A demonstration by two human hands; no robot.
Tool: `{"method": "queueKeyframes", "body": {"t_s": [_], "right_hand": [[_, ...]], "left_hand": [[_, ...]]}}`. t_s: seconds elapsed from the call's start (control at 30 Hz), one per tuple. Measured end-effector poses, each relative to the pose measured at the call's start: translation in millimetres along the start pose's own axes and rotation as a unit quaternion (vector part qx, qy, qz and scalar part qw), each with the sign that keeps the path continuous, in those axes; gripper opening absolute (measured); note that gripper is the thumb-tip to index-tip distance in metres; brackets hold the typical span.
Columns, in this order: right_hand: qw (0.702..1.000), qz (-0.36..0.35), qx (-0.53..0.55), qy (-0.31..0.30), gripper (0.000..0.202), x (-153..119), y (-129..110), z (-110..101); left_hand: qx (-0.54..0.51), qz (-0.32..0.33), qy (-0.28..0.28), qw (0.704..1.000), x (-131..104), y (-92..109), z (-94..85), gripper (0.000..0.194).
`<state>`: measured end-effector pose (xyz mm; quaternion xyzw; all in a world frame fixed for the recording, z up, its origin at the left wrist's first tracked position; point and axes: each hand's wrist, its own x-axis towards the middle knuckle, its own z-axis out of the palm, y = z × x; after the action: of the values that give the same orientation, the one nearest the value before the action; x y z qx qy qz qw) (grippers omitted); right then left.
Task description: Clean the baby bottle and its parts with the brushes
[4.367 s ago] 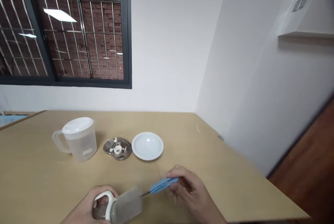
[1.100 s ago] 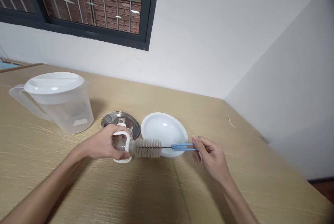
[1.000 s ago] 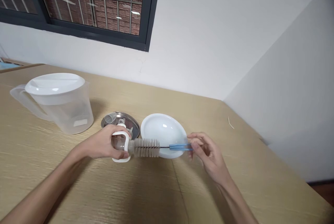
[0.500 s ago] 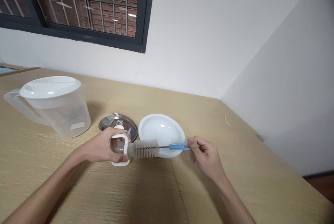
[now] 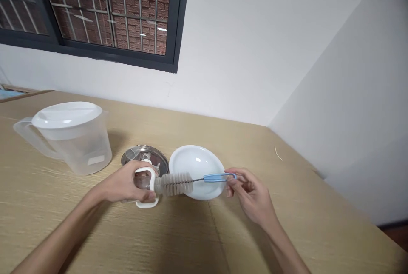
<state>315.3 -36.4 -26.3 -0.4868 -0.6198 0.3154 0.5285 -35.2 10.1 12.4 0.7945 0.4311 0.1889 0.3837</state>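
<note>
My left hand (image 5: 126, 182) is wrapped round a clear baby bottle (image 5: 144, 181) with white side handles, held on its side with its mouth toward the right. At that mouth sits a bottle brush (image 5: 177, 184); most of its pale bristles show outside, and whether its tip is inside I cannot tell. The brush's wire runs right to a light blue loop handle, which my right hand (image 5: 248, 191) pinches near its end. Behind the brush stands a white bowl (image 5: 197, 159). A round metal tray (image 5: 164, 159) holding small clear parts lies behind my left hand.
A translucent lidded pitcher (image 5: 84, 146) stands at the left of the wooden table (image 5: 153, 240). A thin pale strip (image 5: 278, 153) lies at the right. Behind the table are a white wall (image 5: 229, 61) and a barred window (image 5: 111, 10).
The view has tilted slightly, so the table items sit a little lower. My right fingers have shifted on the blue handle, showing more of its loop. Both hands keep their holds.
</note>
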Motion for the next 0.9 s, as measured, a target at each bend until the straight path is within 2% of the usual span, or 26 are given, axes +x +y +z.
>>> {"method": "queueKeyframes", "body": {"t_s": [0.2, 0.33, 0.47, 0.53, 0.63, 0.77, 0.9], "right_hand": [[0.997, -0.001, -0.06, 0.043, 0.043, -1, 1, -2], [0.992, 0.039, -0.091, 0.076, 0.055, -1, -4, 2], [0.989, 0.075, -0.071, 0.102, 0.059, 2, -6, 5], [0.993, 0.066, -0.03, 0.093, 0.056, 3, -6, 4], [0.997, 0.028, 0.054, 0.042, 0.029, 2, -7, 1], [0.995, 0.004, 0.096, -0.02, 0.034, 0, -11, -4], [0.997, 0.009, 0.08, -0.007, 0.027, 1, -10, -5]], "left_hand": [[0.0, -0.005, -0.004, 1.0, 0, 2, 7.5, 0.037], [0.015, -0.005, 0.008, 1.0, 1, 4, 13.5, 0.039], [0.03, 0.001, 0.019, 0.999, 0, 6, 16.7, 0.044], [0.032, -0.002, 0.02, 0.999, -1, 7, 15.5, 0.044], [0.031, -0.011, 0.01, 0.999, -2, 8, 10.7, 0.038], [0.008, -0.015, -0.011, 1.0, -3, 8, 4.8, 0.033], [0.016, -0.002, -0.002, 1.0, -3, 8, 4.6, 0.035]]}}
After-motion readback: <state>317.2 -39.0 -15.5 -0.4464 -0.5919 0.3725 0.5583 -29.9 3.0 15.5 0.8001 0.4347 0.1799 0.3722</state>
